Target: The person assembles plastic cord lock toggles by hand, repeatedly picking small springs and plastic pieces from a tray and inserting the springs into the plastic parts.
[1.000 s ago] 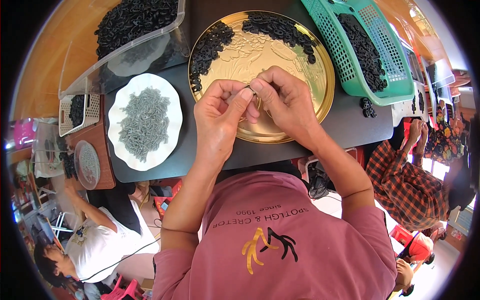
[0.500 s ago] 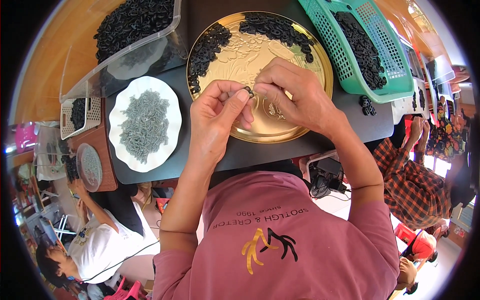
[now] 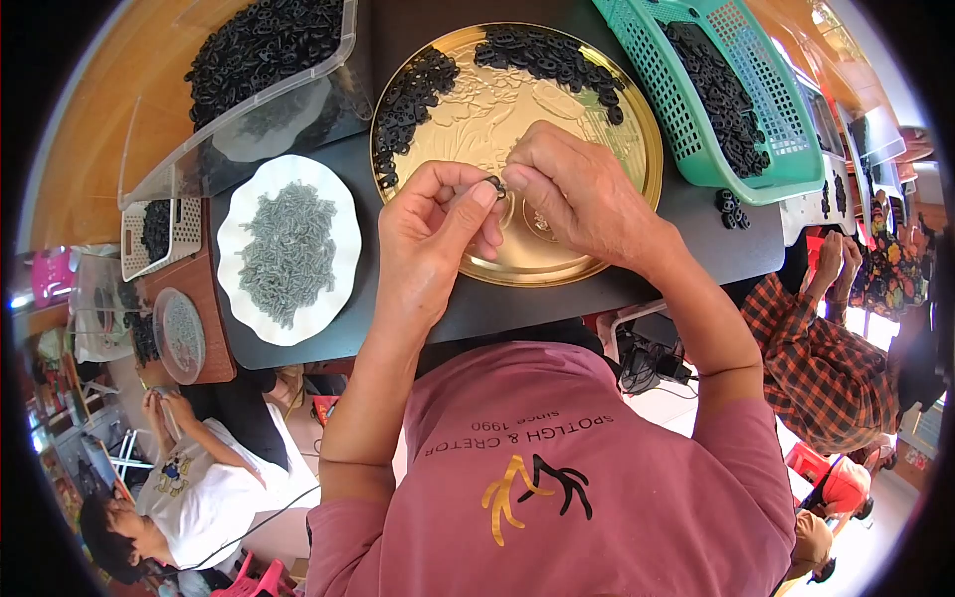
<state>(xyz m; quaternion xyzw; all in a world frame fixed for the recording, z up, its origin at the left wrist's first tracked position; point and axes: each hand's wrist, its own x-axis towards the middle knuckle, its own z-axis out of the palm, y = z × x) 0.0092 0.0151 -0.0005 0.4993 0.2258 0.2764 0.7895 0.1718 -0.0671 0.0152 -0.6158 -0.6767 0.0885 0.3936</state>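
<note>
Over a round gold tray point(image 3: 477, 129), my left hand point(image 3: 423, 224) pinches a small black plastic piece point(image 3: 496, 186) between thumb and fingertips. My right hand point(image 3: 587, 194) is closed just to its right, thumb and forefinger pressed together close to the piece. What the right fingers hold, if anything, is hidden. Small black pieces with holes lie along the tray's rim in a left heap point(image 3: 413, 104) and a far heap point(image 3: 542, 58). To the left of my left hand, a white scalloped plate point(image 3: 236, 239) bears a pile of thin, short grey metal pieces point(image 3: 288, 254), perhaps screws or springs.
A clear bin point(image 3: 350, 40) of black pieces stands far left, and a green basket point(image 3: 786, 179) of them far right. Several loose black pieces point(image 3: 733, 211) lie beside the basket. Co-workers sit left point(image 3: 214, 478) and right point(image 3: 826, 368). Cables point(image 3: 652, 368) lie below the table edge.
My right hand has shifted slightly beside the black piece, which stays in my left fingertips. The co-worker on the left has drawn their hands back from the dish and brought them together.
</note>
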